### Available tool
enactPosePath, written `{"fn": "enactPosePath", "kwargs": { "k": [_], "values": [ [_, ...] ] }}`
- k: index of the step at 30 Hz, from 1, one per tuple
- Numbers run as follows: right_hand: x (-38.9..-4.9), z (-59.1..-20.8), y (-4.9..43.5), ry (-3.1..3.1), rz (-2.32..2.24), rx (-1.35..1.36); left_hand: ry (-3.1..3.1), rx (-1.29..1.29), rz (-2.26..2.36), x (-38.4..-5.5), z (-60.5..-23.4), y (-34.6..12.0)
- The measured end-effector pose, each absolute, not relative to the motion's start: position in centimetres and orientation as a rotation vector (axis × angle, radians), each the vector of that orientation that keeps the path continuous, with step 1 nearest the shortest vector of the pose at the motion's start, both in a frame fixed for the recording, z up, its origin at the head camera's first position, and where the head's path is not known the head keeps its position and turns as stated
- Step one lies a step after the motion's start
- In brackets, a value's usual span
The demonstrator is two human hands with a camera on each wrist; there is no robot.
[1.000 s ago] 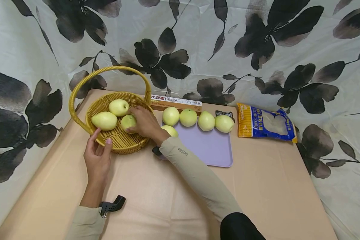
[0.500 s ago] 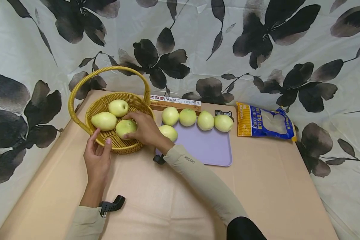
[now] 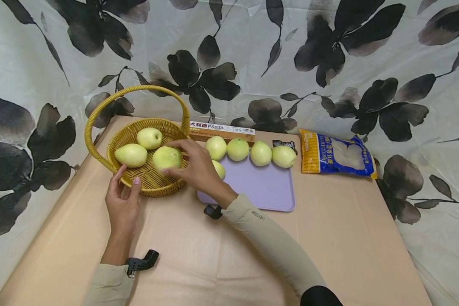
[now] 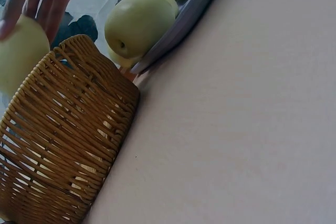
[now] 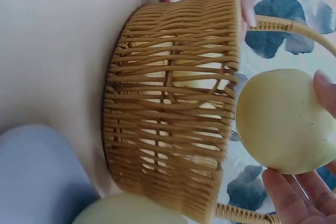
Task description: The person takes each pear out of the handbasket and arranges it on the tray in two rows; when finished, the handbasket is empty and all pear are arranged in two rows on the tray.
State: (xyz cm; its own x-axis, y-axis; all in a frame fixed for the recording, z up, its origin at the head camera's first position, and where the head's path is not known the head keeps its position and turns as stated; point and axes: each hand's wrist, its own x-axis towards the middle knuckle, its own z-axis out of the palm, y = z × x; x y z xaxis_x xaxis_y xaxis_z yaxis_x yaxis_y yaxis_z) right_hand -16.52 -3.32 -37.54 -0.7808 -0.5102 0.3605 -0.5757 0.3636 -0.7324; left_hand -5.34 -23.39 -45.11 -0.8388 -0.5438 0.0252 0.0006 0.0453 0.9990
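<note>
In the head view my right hand holds a yellow-green pear by its side, fingers above and thumb below. The right wrist view shows this pear just above the rim of a yellow woven basket with a tall handle. Two more pears, a front one and a rear one, lie inside the basket. My left hand touches the basket's near left side with its fingertips. Its fingers are only loosely bent. In the left wrist view the basket wall fills the left.
A lilac tray right of the basket bears several pears along its back edge and one near its left edge. Behind stands a pasta box. A blue and yellow pasta bag lies to the right, and a small black packet behind the tray.
The pear in my right hand has come up out of the basket, shifting slightly left and then right. My right forearm has moved to the right. The left hand stays against the basket.
</note>
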Motion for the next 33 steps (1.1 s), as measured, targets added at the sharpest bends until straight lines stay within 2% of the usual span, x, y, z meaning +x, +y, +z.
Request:
{"fn": "enactPosePath", "kwargs": {
  "k": [10,33],
  "values": [
    [-15.9,-37.5,0.6,-2.414,1.748,0.84,-1.89,0.565,-1.897,-5.2,-45.0,-23.4],
    [-16.8,-39.6,8.9,-2.431,1.688,0.464,-1.851,0.529,-1.938,-5.3,-45.0,-23.3]
  ]
}}
